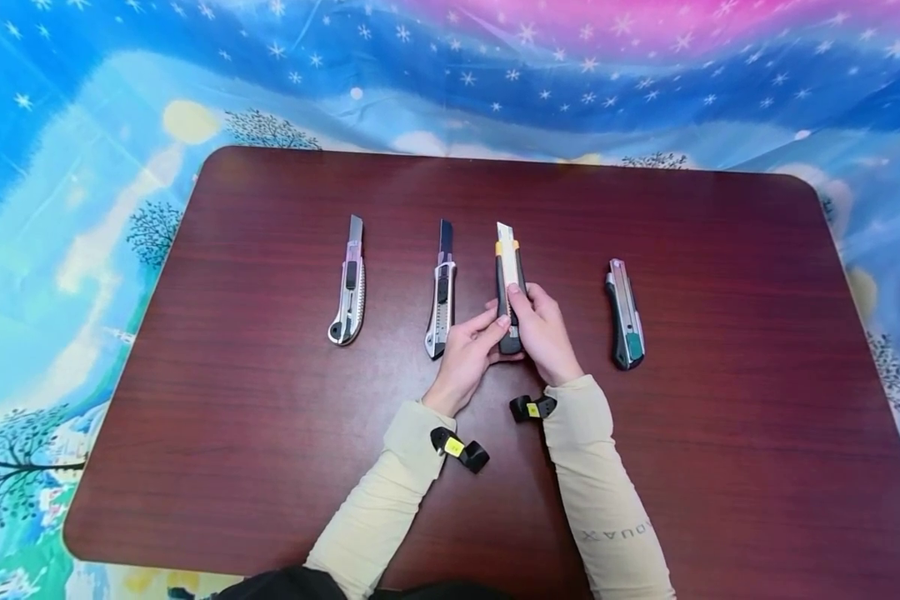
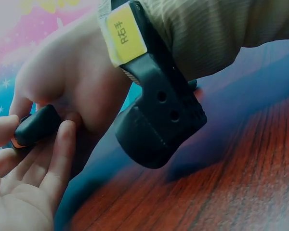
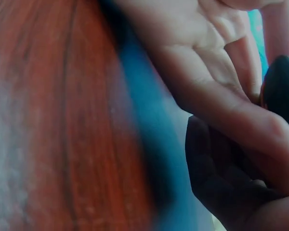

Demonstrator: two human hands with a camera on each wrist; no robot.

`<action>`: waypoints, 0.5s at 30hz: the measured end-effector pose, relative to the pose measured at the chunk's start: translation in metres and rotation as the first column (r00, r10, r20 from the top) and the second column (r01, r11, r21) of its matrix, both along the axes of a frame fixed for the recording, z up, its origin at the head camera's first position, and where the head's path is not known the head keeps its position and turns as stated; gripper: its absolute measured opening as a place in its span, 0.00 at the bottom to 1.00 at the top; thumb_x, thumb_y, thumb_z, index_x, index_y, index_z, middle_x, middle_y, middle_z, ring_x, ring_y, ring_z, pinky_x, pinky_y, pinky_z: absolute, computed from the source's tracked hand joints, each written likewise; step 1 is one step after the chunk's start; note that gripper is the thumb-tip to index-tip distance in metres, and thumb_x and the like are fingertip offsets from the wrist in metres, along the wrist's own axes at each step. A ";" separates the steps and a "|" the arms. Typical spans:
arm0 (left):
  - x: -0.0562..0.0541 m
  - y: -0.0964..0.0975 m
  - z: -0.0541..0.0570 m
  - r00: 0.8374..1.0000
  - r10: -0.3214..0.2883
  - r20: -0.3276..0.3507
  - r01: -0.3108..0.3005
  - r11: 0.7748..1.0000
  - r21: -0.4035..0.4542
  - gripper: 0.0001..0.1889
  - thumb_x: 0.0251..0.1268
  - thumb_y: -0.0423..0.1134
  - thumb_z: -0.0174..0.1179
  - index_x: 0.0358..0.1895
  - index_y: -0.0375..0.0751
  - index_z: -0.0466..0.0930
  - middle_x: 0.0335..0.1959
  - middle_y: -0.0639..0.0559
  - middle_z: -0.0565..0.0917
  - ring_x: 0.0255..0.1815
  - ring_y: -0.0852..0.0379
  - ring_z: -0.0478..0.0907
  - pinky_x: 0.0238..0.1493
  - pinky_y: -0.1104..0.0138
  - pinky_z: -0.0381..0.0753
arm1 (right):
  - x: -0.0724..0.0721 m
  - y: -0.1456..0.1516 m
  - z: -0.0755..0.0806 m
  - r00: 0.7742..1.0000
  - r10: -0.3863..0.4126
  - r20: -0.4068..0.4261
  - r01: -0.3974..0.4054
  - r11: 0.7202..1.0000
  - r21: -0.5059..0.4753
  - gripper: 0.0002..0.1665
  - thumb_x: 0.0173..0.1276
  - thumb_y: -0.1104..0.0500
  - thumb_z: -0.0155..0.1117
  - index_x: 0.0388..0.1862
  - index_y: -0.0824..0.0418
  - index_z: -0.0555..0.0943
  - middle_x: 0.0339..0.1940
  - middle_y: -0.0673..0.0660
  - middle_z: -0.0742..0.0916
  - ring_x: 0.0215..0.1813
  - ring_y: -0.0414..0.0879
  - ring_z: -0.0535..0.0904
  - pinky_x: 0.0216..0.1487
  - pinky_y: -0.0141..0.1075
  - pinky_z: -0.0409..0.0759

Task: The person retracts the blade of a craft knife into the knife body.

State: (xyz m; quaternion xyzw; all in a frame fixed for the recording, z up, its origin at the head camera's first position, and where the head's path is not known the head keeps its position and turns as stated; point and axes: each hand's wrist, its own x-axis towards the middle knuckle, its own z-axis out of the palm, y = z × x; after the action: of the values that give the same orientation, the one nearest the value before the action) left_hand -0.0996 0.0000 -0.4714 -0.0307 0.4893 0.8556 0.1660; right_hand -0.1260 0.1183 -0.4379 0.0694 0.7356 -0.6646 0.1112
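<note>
Near the head view's centre, the left hand [image 1: 465,354] and right hand [image 1: 547,333] grasp a black-and-yellow utility knife [image 1: 507,265] in their fingers. A silver, black-bladed cutter [image 1: 442,292] lies left of it on the reddish-brown surface [image 1: 270,417].

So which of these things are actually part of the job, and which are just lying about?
Part of the job:
- black knife with yellow collar, the only one being held

Seemingly just lying about on the table:
- silver knife with pale blade, far left
- silver knife with dark blade
- knife with green slider, far right
</note>
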 end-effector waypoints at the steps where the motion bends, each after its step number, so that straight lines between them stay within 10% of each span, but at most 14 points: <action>1: 0.000 0.000 0.001 1.000 0.002 0.001 -0.002 1.000 -0.004 0.23 0.73 0.33 0.51 0.67 0.28 0.66 0.68 0.38 0.70 0.42 0.61 0.83 0.41 0.61 0.88 | 0.000 0.000 0.000 1.000 -0.005 0.000 0.005 1.000 0.014 0.22 0.78 0.48 0.45 0.50 0.66 0.74 0.39 0.55 0.89 0.41 0.38 0.82 0.49 0.27 0.76; 15: 0.003 0.001 -0.002 0.998 0.046 0.051 -0.045 0.999 -0.020 0.22 0.76 0.38 0.49 0.62 0.24 0.70 0.70 0.40 0.68 0.37 0.60 0.86 0.38 0.61 0.89 | 0.002 -0.003 -0.001 0.999 0.029 0.014 -0.029 1.000 0.008 0.18 0.79 0.55 0.41 0.52 0.68 0.69 0.43 0.62 0.84 0.40 0.38 0.79 0.51 0.28 0.74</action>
State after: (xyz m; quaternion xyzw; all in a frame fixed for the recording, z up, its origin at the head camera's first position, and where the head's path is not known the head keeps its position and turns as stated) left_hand -0.0966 0.0006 -0.4733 -0.0653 0.4921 0.8535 0.1586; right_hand -0.1235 0.1149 -0.4390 0.0638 0.7386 -0.6593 0.1254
